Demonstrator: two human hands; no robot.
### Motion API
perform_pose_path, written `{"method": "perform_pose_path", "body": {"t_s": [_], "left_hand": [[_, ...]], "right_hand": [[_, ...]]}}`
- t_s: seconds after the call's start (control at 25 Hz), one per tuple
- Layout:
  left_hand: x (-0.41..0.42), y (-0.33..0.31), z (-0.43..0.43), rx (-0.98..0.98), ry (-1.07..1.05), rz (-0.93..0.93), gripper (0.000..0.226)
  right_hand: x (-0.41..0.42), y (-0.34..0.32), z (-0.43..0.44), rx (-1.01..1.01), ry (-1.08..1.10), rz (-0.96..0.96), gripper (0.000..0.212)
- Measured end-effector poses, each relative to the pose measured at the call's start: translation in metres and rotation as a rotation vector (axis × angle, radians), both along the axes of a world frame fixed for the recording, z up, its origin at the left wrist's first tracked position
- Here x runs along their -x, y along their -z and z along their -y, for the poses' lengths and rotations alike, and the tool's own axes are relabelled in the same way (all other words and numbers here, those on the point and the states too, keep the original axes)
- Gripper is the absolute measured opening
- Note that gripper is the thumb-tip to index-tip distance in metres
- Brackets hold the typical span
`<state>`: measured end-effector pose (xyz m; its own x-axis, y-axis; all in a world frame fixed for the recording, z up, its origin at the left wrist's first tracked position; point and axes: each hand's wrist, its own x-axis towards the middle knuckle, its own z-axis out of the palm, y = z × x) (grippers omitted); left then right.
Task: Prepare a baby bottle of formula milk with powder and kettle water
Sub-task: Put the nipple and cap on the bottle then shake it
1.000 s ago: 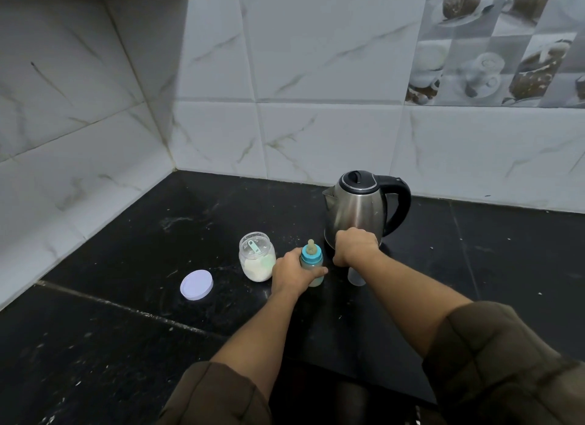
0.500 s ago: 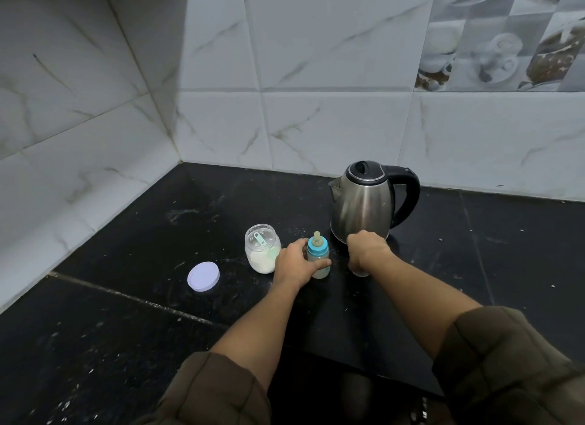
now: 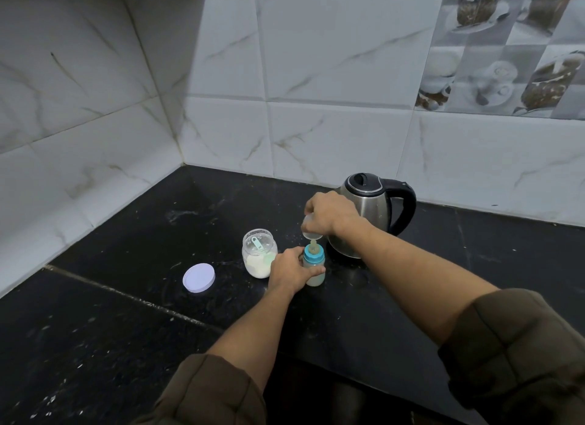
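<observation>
**Cap over the teat, bottle held on the counter**

Closest in, two dark olive sleeves, the left sleeve [image 3: 205, 393] and the right sleeve [image 3: 512, 355], both cut off by the bottom edge. Out along the bare forearms now: the left hand [image 3: 291, 271] is wrapped round the baby bottle [image 3: 316, 277], thumb across the front, the other fingers hidden behind it. The bottle stands upright on the black counter [image 3: 126, 329], blue collar and pale teat showing, with milky liquid in the lower part; the level is hard to read behind the thumb.

Just above the teat, the right hand [image 3: 332, 214] hangs knuckles-up, fingers curled down round a clear cap [image 3: 311, 235]. Only the cap's lower rim peeks out, and whether it touches the teat I cannot tell.

Left of the bottle, just beside the left hand, an open glass jar [image 3: 258, 263] of white powder with a pale green scoop [image 3: 257, 243] inside. Further left, apart from it, a lilac lid [image 3: 198, 278] lies flat.

Behind the right hand, the steel kettle [image 3: 372, 209], its spout side hidden by that hand, black handle to the right. Beyond it, the marbled tile wall [image 3: 316, 76].
</observation>
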<state>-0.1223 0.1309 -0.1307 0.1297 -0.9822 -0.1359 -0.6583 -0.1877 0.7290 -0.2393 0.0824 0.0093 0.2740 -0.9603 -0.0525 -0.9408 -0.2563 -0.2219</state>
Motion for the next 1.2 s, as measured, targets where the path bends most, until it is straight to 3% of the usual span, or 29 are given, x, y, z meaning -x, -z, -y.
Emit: {"method": "perform_pose_path", "body": {"t_s": [0.24, 0.44, 0.76, 1.0, 1.2], "left_hand": [[0.002, -0.005, -0.002, 0.009, 0.004, 0.036, 0.063], [0.001, -0.005, -0.002, -0.002, -0.013, 0.016, 0.057], [0.001, -0.005, -0.001, -0.002, -0.037, 0.026, 0.048], [-0.001, -0.005, 0.000, -0.004, -0.040, 0.019, 0.046], [-0.001, -0.007, 0.000, -0.001, -0.039, 0.013, 0.040]], "right_hand": [[-0.004, -0.005, 0.001, 0.006, -0.009, 0.013, 0.030], [-0.006, 0.009, -0.004, -0.098, -0.084, -0.131, 0.032], [-0.005, 0.019, -0.003, -0.137, -0.144, -0.192, 0.037], [-0.004, 0.022, 0.004, -0.137, -0.141, -0.166, 0.050], [0.003, 0.030, 0.012, -0.159, -0.142, -0.073, 0.044]]}}
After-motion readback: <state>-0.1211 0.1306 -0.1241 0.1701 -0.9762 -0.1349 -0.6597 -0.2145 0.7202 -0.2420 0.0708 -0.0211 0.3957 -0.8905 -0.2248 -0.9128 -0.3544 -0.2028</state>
